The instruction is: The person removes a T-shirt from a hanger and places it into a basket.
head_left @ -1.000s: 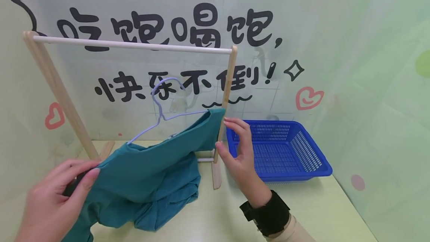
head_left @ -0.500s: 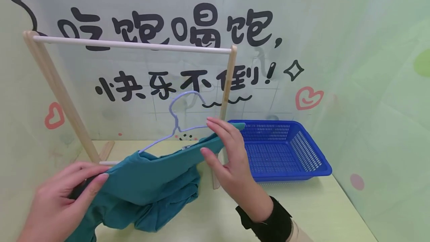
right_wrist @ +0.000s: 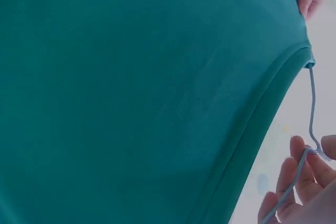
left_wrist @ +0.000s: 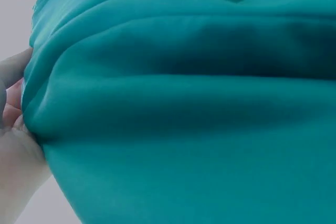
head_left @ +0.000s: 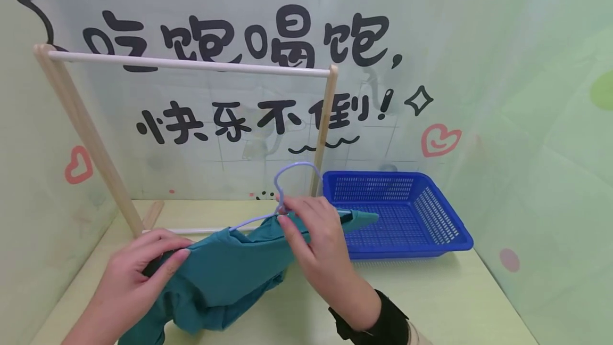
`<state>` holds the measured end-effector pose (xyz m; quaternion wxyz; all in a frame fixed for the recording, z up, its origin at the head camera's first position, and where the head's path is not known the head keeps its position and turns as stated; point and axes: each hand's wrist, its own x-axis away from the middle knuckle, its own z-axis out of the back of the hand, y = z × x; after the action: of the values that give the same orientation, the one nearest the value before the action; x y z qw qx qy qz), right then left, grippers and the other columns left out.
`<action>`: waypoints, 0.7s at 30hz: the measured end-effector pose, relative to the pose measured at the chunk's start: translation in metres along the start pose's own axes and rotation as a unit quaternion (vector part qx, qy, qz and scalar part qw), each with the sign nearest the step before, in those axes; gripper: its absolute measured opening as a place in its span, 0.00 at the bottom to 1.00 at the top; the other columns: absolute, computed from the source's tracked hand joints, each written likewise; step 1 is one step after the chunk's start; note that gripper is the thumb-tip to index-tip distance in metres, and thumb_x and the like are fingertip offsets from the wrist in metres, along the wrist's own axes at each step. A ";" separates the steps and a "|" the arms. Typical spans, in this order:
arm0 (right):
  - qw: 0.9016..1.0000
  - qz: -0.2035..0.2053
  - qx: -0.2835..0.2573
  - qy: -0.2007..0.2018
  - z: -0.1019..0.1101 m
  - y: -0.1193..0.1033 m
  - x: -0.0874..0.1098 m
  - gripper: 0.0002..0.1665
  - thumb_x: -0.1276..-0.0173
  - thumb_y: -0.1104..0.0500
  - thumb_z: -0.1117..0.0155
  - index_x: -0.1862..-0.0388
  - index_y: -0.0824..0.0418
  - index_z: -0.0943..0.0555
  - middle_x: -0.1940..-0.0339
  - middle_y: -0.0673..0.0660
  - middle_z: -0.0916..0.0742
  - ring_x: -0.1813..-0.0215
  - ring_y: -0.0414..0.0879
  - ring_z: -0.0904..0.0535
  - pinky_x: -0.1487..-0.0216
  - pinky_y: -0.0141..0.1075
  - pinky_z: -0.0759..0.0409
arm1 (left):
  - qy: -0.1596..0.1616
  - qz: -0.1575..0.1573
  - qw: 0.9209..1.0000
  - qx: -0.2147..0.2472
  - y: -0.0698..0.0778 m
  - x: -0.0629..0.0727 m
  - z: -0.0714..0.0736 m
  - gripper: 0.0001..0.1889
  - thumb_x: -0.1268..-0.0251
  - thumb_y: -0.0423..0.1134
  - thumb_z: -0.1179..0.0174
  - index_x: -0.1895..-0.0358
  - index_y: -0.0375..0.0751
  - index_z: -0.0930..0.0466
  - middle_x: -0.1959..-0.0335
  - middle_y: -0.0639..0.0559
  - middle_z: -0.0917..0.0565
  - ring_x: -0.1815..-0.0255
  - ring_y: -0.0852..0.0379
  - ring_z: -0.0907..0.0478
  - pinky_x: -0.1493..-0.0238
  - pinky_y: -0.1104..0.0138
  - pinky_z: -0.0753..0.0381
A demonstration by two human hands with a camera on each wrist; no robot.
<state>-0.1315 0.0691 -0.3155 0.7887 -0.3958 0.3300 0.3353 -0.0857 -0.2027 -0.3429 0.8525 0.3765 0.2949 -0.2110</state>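
Note:
A teal shirt (head_left: pixel 225 265) hangs off a lilac wire hanger (head_left: pixel 297 164), which is inside its collar with the hook standing out. At the shirt's left shoulder, my left hand (head_left: pixel 129 276) pinches the cloth between thumb and fingers. My right hand (head_left: pixel 323 252) pinches the hanger at the foot of its hook; the right wrist view shows the thumb and fingers (right_wrist: pixel 296 153) on the wire there. Folded teal cloth (left_wrist: pixel 184 114) fills most of the left wrist view. The far sleeve juts out beyond my right hand.
A small rack with wooden legs (head_left: pixel 91 137) and a white top rail (head_left: pixel 191 64) stands behind the shirt. A blue plastic basket (head_left: pixel 407 254) sits on the pale table (head_left: pixel 431 302) at the right. Behind is a printed curtain (head_left: pixel 479 68).
My right hand has moved from the shirt's right shoulder to the hanger's neck and now grips it. The hanger and shirt have shifted right and down, my left hand following rightward.

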 end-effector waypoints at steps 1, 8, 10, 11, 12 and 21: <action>1.000 -0.012 -0.006 -0.002 -0.001 0.001 0.001 0.12 0.30 0.57 0.42 0.50 0.56 0.19 0.57 0.47 0.15 0.55 0.41 0.25 0.53 0.36 0.27 | -0.003 0.001 1.000 -0.004 -0.002 0.000 -0.002 0.19 0.52 0.22 0.32 0.59 0.49 0.15 0.63 0.61 0.19 0.62 0.71 0.27 0.60 0.85 0.28; 0.996 -0.079 -0.049 -0.012 -0.004 0.008 0.011 0.06 0.33 0.60 0.38 0.58 0.58 0.18 0.60 0.48 0.14 0.60 0.42 0.25 0.62 0.32 0.23 | -0.019 0.001 0.999 -0.034 -0.013 -0.003 -0.014 0.17 0.52 0.24 0.32 0.60 0.49 0.15 0.64 0.63 0.20 0.64 0.71 0.26 0.58 0.86 0.30; 0.994 -0.089 -0.056 -0.015 -0.005 0.010 0.014 0.06 0.34 0.61 0.37 0.59 0.58 0.18 0.62 0.48 0.15 0.62 0.41 0.25 0.65 0.30 0.23 | -0.016 -0.002 0.999 -0.031 -0.015 -0.003 -0.018 0.17 0.52 0.24 0.32 0.60 0.48 0.15 0.64 0.62 0.21 0.64 0.71 0.27 0.58 0.86 0.30; 0.993 -0.096 -0.062 -0.018 -0.005 0.011 0.015 0.06 0.34 0.61 0.37 0.60 0.58 0.18 0.62 0.48 0.15 0.63 0.41 0.25 0.66 0.30 0.23 | -0.014 -0.004 1.000 -0.027 -0.017 -0.003 -0.019 0.17 0.53 0.23 0.32 0.60 0.47 0.15 0.64 0.62 0.21 0.64 0.71 0.27 0.58 0.86 0.30; 0.993 -0.100 -0.065 -0.020 -0.006 0.013 0.017 0.05 0.35 0.61 0.37 0.60 0.58 0.18 0.63 0.48 0.15 0.63 0.40 0.25 0.67 0.30 0.24 | -0.012 -0.002 1.000 -0.025 -0.018 -0.002 -0.021 0.17 0.53 0.23 0.32 0.60 0.47 0.15 0.64 0.62 0.21 0.64 0.71 0.27 0.58 0.86 0.30; 0.986 -0.132 -0.096 -0.037 -0.010 0.027 0.029 0.05 0.36 0.57 0.35 0.63 0.55 0.16 0.65 0.48 0.14 0.69 0.37 0.27 0.73 0.29 0.25 | -0.009 -0.005 1.000 -0.011 -0.029 0.002 -0.035 0.18 0.54 0.23 0.31 0.62 0.50 0.14 0.64 0.64 0.21 0.61 0.72 0.28 0.59 0.86 0.30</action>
<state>-0.1389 0.0812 -0.3539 0.7962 -0.4966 0.2118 0.2731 -0.1138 -0.1945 -0.3782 0.8581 0.3636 0.2916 -0.2157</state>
